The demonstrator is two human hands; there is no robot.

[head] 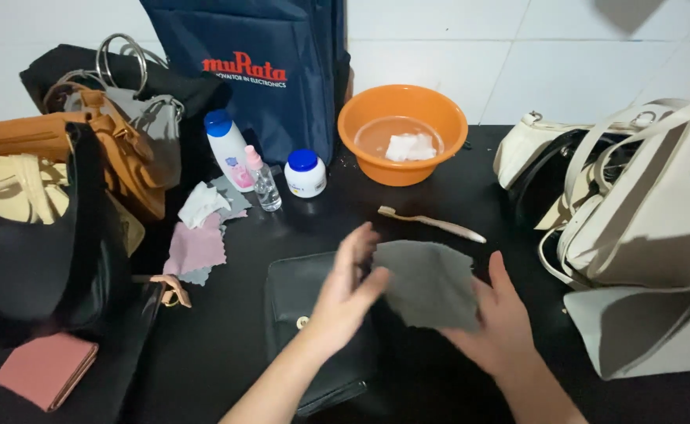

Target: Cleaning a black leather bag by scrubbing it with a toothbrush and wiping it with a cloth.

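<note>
Both forearms bare, seemingly no rings on the fingers [358, 251].

Both hands hold a grey cloth [430, 284] above a black bag [301, 314]: left hand [345, 294] at its left edge, right hand [502, 322] beneath. Toothbrush [431, 222] lies beyond; orange basin [402, 133] behind, white rag inside. Bottles [228, 149] left; handbags either side.

Grey cloth [429, 284]; black purse [305, 314]; orange basin [360, 118]; pink wallet [45, 369]; cream handbags [659, 212].

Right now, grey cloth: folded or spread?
Spread. The grey cloth lies open and flat between the left hand and right hand, edges visible.
</note>
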